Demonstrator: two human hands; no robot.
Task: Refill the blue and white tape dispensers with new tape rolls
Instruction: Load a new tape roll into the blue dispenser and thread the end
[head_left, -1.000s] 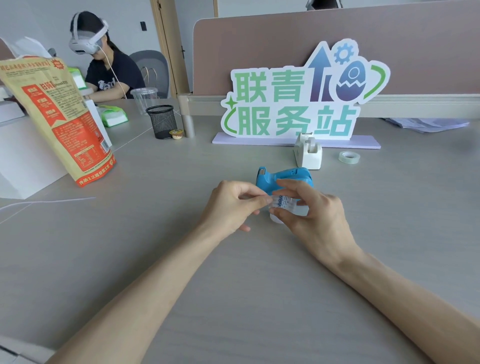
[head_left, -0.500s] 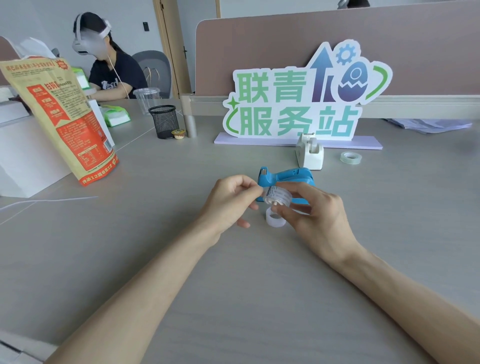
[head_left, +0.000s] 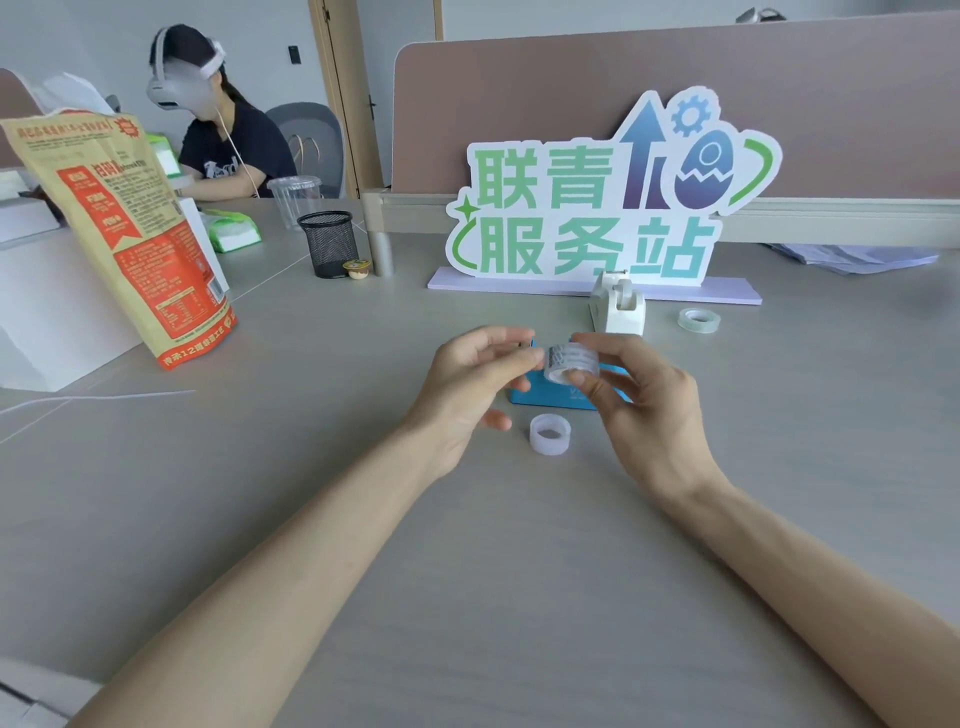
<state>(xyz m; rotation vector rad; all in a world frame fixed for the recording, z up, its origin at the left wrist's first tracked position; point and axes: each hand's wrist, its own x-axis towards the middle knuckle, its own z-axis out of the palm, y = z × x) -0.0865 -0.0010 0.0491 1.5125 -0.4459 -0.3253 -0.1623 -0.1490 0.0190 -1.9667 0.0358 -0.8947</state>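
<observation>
Tape roll (head_left: 570, 362) on edge btwn both hands, axis sideways.

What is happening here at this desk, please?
A person is refilling tape dispensers. Both hands, left and right, hold a clear tape roll above the blue dispenser. A small translucent ring lies on the desk in front of it. The white dispenser and another tape roll wait behind, untouched.
</observation>
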